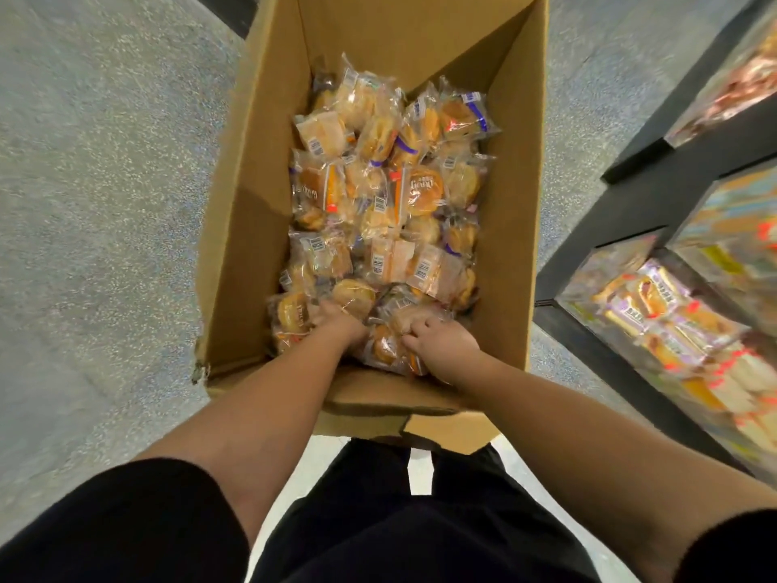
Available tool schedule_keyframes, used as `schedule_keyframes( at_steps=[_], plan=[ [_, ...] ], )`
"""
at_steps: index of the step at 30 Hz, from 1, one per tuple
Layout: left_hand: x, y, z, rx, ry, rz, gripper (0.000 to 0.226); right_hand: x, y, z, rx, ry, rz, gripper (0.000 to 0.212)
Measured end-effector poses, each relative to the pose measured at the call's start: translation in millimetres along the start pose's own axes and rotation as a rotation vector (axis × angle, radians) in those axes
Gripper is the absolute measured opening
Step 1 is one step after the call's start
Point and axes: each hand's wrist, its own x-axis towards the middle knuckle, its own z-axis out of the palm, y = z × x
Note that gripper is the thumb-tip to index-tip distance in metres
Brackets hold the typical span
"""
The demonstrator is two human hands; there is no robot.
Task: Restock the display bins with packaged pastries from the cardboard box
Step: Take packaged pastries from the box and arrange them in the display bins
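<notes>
**Both hands down in the pastry box**

While I look down through the head camera, the cardboard box (pixel 235 229) stands open on the speckled floor (pixel 105 183), its flaps up and its bottom covered with a loose heap of packaged pastries (pixel 378 195) in clear wrappers, some showing barcodes and purple or orange print.

My left hand (pixel 336 326) is sunk into the near end of the heap, fingers pushed among the wrappers; they are mostly buried, so I cannot tell whether they have closed round a pack or only press on it. My right hand (pixel 441 342) sits just beside it, fingers curled down onto a wrapped pastry (pixel 384 347) at the near wall of the box, gripping its wrapper. The two hands are close together, nearly touching.

To the right of the box, black-framed display bins (pixel 630 363) hold more wrapped goods; the nearest one shows packs with purple and orange print, though that side is blurred. Dark sleeves (pixel 126 528) and dark trousers (pixel 399 532) fill the bottom of the view.
</notes>
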Motion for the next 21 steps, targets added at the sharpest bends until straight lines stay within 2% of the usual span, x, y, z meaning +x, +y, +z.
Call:
schedule_keyframes(
  at_steps=[3, 5, 9, 13, 16, 19, 21],
  plan=[
    [17.0, 2.9, 1.0, -0.032, 0.058, -0.044, 0.115, 3.6, -0.7, 3.5, 0.048, 0.017, 0.030, 0.062],
    [24.6, 3.0, -0.9, -0.041, 0.084, -0.061, 0.107, 4.5, -0.2, 4.5, 0.067, 0.015, 0.042, 0.062],
    [27.5, -3.6, -8.8, -0.036, 0.105, -0.007, 0.095, 2.1, 1.6, 1.2, 0.120, -0.016, 0.079, 0.064],
    [22.4, -14.9, -25.5, -0.143, -0.005, 0.097, 0.103, -3.1, 7.7, -7.3, 0.232, -0.031, 0.141, 0.055],
    [-6.3, -23.5, -52.6, -0.248, -0.076, 0.228, 0.106, -15.2, 13.7, -21.6, 0.374, 0.051, 0.196, 0.054],
    [-47.0, -32.1, -77.6, -0.433, -0.208, 0.353, 0.068, -38.2, 22.7, -40.2, 0.591, 0.141, 0.242, 0.063],
    [-69.3, -38.6, -89.5, -0.605, -0.323, 0.428, 0.048, -59.8, 33.1, -55.0, 0.774, 0.241, 0.245, 0.057]
  ],
)
